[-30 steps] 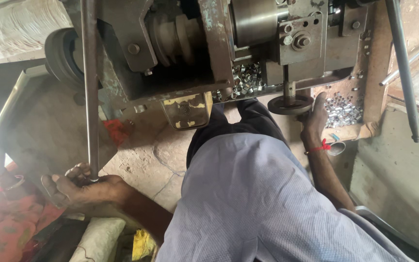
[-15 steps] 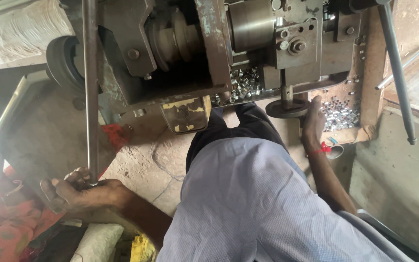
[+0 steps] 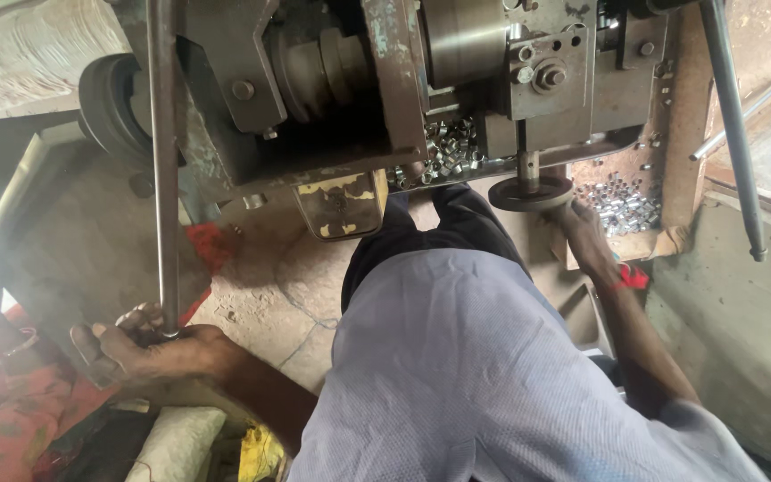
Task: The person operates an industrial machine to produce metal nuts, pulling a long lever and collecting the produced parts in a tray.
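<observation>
Left hand point(image 3: 140, 350) is wrapped around the bottom end of the long steel lever rod point(image 3: 164, 170). Fingers are curled shut on it, thumb sticking out toward the left. The rod's long axis runs near vertical in the view, from the hand straight up past the machine body point(image 3: 332, 80) at the machine's left end, beside the dark belt pulley point(image 3: 104, 103). So the rod rises directly from the grip, not off to either side.

Right hand point(image 3: 586, 234) sits at the small round handwheel point(image 3: 530, 191) under the machine's right half. Fingers are bent against the wheel's right rim and touching it; can't tell whether they fully clamp it. The wheel's short shaft stands upright and the disc lies flat, so the rim is just left of and above the knuckles.

A heap of small shiny metal sleeves point(image 3: 622, 203) lies in the tray point(image 3: 662, 243) at the machine's right end, just beyond the right hand, not touched. More of them point(image 3: 443, 147) sit inside the machine, mid-front edge.

A second long rod point(image 3: 732, 125) hangs at far right, well apart from both hands.
</observation>
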The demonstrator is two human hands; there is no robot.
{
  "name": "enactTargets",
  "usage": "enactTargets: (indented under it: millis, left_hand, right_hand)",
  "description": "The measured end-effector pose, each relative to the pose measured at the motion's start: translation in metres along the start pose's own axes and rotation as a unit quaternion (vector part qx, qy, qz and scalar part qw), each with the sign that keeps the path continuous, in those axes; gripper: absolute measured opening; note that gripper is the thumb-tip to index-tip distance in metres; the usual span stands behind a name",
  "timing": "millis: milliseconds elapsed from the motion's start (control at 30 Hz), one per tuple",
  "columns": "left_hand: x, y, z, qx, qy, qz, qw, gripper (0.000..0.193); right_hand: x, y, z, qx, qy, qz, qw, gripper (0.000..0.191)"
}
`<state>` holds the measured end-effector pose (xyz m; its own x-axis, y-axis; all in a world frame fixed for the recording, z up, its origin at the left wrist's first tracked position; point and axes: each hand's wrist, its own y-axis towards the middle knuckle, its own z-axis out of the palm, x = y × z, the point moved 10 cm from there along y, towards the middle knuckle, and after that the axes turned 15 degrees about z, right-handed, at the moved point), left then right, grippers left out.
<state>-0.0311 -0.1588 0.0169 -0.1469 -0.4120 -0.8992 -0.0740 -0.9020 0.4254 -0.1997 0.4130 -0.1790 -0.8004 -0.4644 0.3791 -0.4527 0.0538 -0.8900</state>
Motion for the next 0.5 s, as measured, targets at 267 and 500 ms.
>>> enactTargets:
  millis: [267, 500]
  left_hand:
    - [-0.016, -0.018, 0.002, 0.158, 0.027, 0.152, 0.975, 0.033]
    - [-0.028, 0.004, 0.005, 0.092, 0.128, 0.18, 0.971, 0.04]
  right_hand:
    - [0.062, 0.005, 0.029, -0.064, -0.257, -0.224, 0.938, 0.032]
    - [0.06, 0.002, 0.043, -0.066, -0.289, -0.232, 0.927, 0.026]
